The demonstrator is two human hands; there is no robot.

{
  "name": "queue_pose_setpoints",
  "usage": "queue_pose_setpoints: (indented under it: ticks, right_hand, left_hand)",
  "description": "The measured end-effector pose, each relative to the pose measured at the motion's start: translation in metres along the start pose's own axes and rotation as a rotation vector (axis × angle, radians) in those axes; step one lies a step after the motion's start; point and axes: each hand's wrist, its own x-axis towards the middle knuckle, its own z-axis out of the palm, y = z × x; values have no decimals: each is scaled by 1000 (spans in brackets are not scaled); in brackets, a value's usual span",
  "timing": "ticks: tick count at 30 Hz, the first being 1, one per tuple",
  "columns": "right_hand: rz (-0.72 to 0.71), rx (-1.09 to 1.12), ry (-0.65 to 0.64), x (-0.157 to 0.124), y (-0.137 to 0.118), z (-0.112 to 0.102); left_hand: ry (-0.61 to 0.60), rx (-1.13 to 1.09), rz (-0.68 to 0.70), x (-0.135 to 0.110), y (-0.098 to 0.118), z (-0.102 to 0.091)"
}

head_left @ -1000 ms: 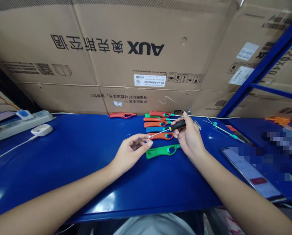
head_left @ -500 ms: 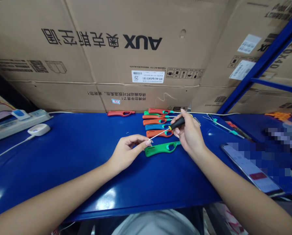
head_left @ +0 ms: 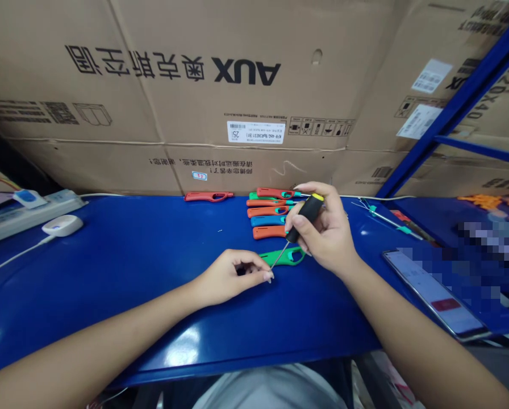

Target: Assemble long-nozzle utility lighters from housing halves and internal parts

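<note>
A screwdriver (head_left: 307,217) with a black and yellow handle is gripped in my right hand (head_left: 334,236), its thin shaft slanting down to the left. My left hand (head_left: 229,278) pinches at the tip of that shaft with thumb and fingers; any small part there is too small to make out. Just behind the tip, a green gas lighter (head_left: 280,258) lies on the table, partly covered by my left fingers. Beyond it are several more lighters in a stack of rows, among them a blue lighter (head_left: 267,221) and an orange lighter (head_left: 266,232), their right ends hidden by my right hand.
A red lighter casing (head_left: 207,196) lies against the cardboard (head_left: 173,125) behind the blue table (head_left: 152,335). At left are a power strip (head_left: 45,213) and a white charger (head_left: 62,225). To the right lie a phone (head_left: 433,292) and a metal lighter rod (head_left: 391,220).
My right hand has tipped the screwdriver steeper, its handle end now higher. My left hand has shifted slightly down and right with the tip.
</note>
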Motion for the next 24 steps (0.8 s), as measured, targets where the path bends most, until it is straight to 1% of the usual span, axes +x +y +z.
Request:
queue_pose_setpoints:
  ticks: [2, 5, 6, 8, 11, 13, 16, 20, 24]
  right_hand:
    - [-49, -5, -3, -3, 0, 2]
    - [-58, -46, -77, -6, 1, 1]
    - [-59, -73, -94, -6, 2, 1]
    - [-72, -129, -86, -7, 5, 0]
    - [-95, -168, -24, -8, 11, 2]
    - [-91, -162, 7, -9, 15, 4]
    - [-109, -174, 4, -10, 20, 9]
    - [-122, -224, -45, -12, 23, 12]
    - [-146, -242, -65, -13, 23, 12]
  left_hand:
    - [18, -54, -27, 2, -2, -1]
    - [23, -19, -14, 3, -2, -3]
    - [22, 23, 16, 3, -2, -3]
    - [31, 140, 111, 3, 0, -4]
    - [81, 358, 254, 1, 2, -6]
    - [112, 484, 304, 1, 2, -7]
    - [126, 560, 306, 1, -3, -9]
    - [126, 509, 286, 3, -11, -10]
    - [128, 511, 285, 3, -11, -9]
